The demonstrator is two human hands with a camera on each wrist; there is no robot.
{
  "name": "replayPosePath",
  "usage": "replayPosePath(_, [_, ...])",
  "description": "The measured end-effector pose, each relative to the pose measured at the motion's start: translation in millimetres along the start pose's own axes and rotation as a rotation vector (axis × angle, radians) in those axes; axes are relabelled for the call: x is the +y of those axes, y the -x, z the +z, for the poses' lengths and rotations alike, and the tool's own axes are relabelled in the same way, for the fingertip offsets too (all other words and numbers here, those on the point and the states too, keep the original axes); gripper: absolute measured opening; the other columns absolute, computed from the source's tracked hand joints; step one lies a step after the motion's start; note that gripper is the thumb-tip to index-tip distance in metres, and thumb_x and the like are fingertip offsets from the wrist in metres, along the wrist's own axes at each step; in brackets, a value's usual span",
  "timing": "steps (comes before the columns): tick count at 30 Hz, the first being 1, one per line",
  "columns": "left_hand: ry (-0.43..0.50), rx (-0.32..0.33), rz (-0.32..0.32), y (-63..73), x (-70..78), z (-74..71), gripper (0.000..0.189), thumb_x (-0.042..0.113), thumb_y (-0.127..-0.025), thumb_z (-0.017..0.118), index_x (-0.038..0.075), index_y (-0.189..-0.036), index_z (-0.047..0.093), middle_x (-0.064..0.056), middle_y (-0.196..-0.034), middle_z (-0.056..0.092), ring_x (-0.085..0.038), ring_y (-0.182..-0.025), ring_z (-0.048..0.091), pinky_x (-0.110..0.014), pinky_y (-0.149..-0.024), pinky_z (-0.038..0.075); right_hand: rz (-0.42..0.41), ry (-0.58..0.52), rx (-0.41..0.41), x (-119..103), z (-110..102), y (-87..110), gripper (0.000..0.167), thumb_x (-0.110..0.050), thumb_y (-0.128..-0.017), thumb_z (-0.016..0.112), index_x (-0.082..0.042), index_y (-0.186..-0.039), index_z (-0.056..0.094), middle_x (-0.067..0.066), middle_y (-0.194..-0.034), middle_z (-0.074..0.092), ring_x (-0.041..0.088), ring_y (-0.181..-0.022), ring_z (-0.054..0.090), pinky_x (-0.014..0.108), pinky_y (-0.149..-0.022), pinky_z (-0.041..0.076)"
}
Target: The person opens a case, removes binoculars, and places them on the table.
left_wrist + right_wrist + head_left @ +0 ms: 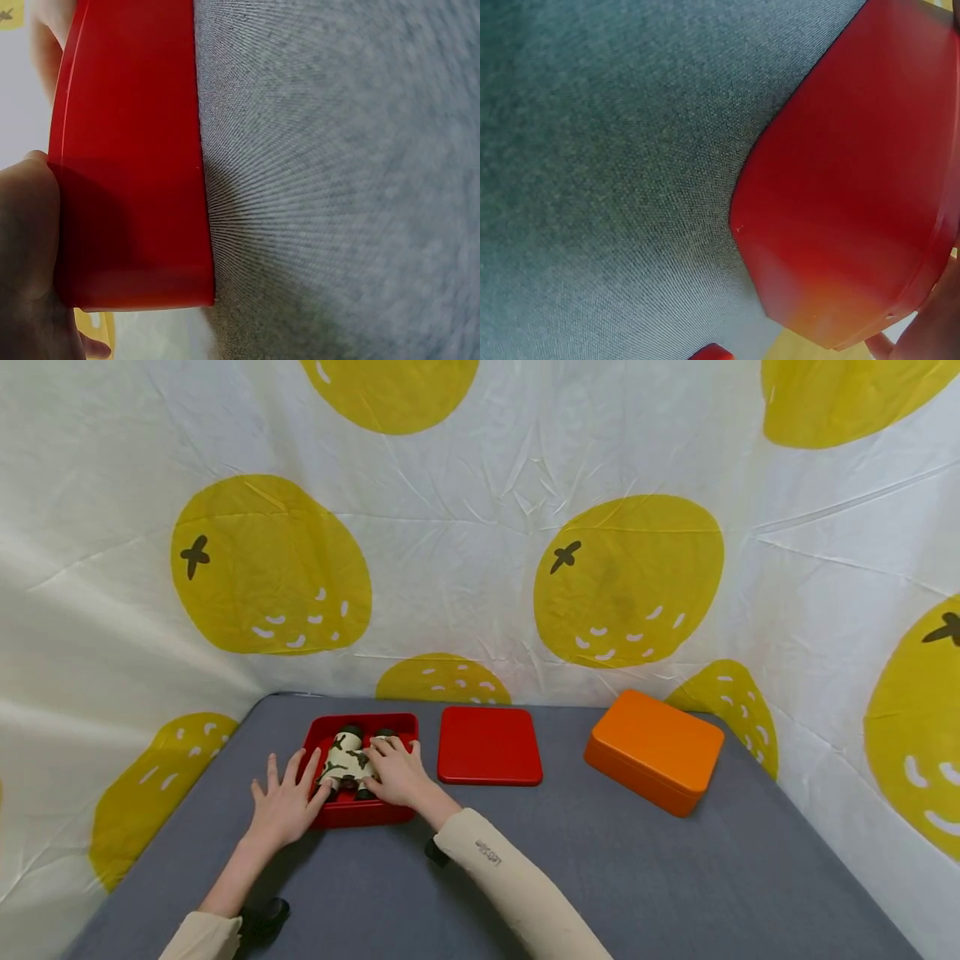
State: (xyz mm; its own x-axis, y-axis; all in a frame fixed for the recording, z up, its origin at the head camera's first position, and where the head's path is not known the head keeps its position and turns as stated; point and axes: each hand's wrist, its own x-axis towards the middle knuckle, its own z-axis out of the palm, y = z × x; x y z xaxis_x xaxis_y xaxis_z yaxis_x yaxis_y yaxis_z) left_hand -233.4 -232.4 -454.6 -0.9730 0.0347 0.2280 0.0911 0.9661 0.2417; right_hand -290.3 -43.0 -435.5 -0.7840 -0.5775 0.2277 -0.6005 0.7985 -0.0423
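Camouflage-patterned binoculars [348, 758] lie inside a red tin box [367, 814] with no lid on it. My left hand [283, 802] is at the box's left side, fingers spread and thumb reaching over the rim beside the binoculars. From the right, my right hand [399, 772] lies over the right barrel, its fingers spread and partly covering it. In the left wrist view the box's red side wall [135, 165] shows, with part of the left hand [28, 240] along its rim. The right wrist view shows another outer wall [847, 172] and fingers beyond its edge.
A flat red lid [490, 746] lies on the grey table [525, 868] to the right of the box. Farther right sits a closed orange box [654, 747], turned at an angle. A white curtain [450, 552] with yellow fruit prints hangs behind and at the sides.
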Motion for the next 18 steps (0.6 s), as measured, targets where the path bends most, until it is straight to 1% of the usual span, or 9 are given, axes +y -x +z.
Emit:
replayPosePath(5, [0.003, -0.001, 0.002, 0.4, -0.1, 0.6, 0.065, 0.046, -0.092, 0.036, 0.008, -0.142, 0.020, -0.024, -0.141, 0.020, -0.058, -0.127, 0.005, -0.077, -0.088, 0.008, 0.019, 0.001, -0.051, -0.8, 3.2, -2.3, 0.047, -0.044, -0.089, 0.046, -0.027, -0.133, 0.041, -0.005, -0.142, 0.035, 0.016, -0.129, 0.031, 0.051, -0.098, 0.028])
replayPosePath(9, [0.012, -0.004, 0.004, 1.2, -0.5, 0.3, 0.065, 0.046, -0.092, 0.035, 0.009, -0.142, 0.018, -0.025, -0.141, 0.019, -0.058, -0.126, 0.003, -0.077, -0.088, 0.007, 0.027, 0.032, -0.095, -1.4, 6.0, -5.2, 0.049, -0.046, -0.090, 0.043, -0.030, -0.135, 0.036, -0.009, -0.144, 0.032, 0.016, -0.131, 0.028, 0.051, -0.101, 0.026])
replayPosePath(14, [0.017, -0.010, 0.005, 2.1, -0.4, -0.4, 0.064, 0.046, -0.092, 0.035, 0.011, -0.143, 0.016, -0.024, -0.141, 0.018, -0.058, -0.126, 0.002, -0.077, -0.088, 0.006, 0.023, 0.071, -0.169, -2.6, 4.5, -6.3, 0.048, -0.049, -0.092, 0.036, -0.037, -0.138, 0.029, -0.012, -0.145, 0.028, 0.016, -0.134, 0.025, 0.052, -0.104, 0.023])
replayPosePath(18, [0.013, -0.008, 0.004, 2.3, 0.4, -0.4, 0.064, 0.046, -0.092, 0.034, 0.011, -0.143, 0.017, -0.024, -0.141, 0.018, -0.058, -0.126, 0.003, -0.077, -0.088, 0.006, 0.031, 0.084, -0.188, -2.1, 4.0, -5.8, 0.047, -0.051, -0.091, 0.033, -0.038, -0.137, 0.029, -0.012, -0.145, 0.028, 0.016, -0.134, 0.025, 0.051, -0.105, 0.022])
